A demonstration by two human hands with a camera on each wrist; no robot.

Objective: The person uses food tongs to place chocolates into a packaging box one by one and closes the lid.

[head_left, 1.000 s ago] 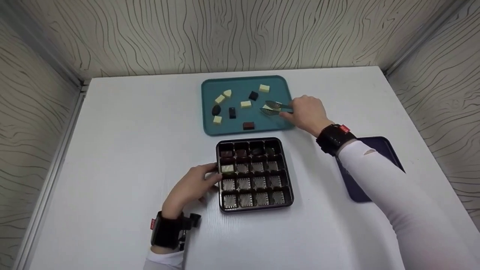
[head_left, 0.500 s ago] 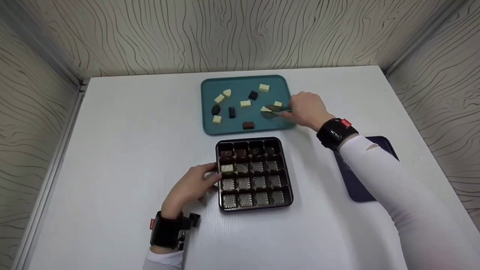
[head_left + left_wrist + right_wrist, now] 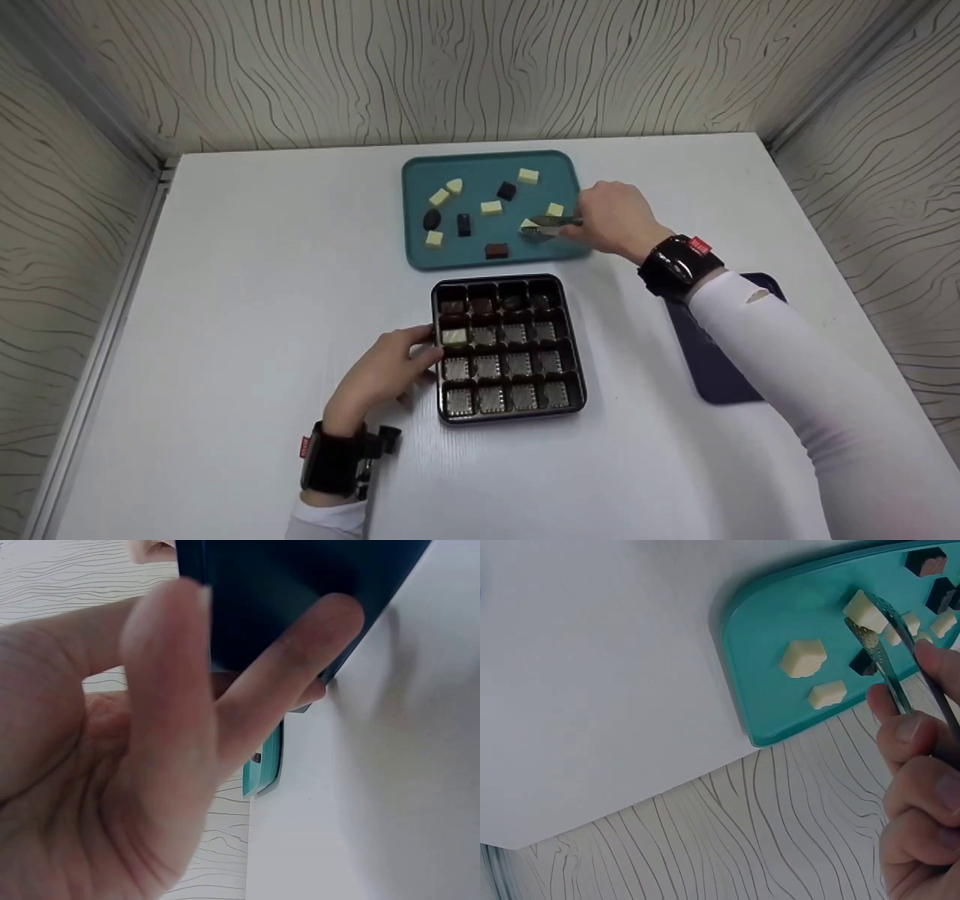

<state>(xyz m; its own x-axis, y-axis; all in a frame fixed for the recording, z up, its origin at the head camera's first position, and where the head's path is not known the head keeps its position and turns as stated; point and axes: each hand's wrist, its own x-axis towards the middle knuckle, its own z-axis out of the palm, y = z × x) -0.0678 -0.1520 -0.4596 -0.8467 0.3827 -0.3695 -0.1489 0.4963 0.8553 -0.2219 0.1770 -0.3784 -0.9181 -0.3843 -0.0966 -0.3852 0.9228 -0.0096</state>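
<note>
My right hand point(image 3: 616, 217) holds metal tongs point(image 3: 556, 220) over the right part of a teal tray point(image 3: 416, 259). In the right wrist view, the perforated tips of the tongs point(image 3: 886, 664) sit on either side of a white chocolate piece point(image 3: 864, 612). My left hand point(image 3: 382, 367) rests against the left wall of a black compartment box point(image 3: 511, 420), thumb at the rim. The left wrist view shows an extended finger point(image 3: 292, 652) touching the box's dark side point(image 3: 277, 592). Chocolates fill the box's back row, and one white chocolate point(image 3: 454, 337) lies in the second row's left compartment.
Several white and dark chocolates lie scattered on the teal tray, including a brown one point(image 3: 496, 250) near its front edge. A dark blue tray point(image 3: 720, 375) lies at the right, partly beneath my right forearm. A patterned wall point(image 3: 480, 75) rises behind the table.
The tongs have narrowed around the white chocolate piece and shifted slightly toward me, the piece moving a little with them. My left hand and the box have stayed put.
</note>
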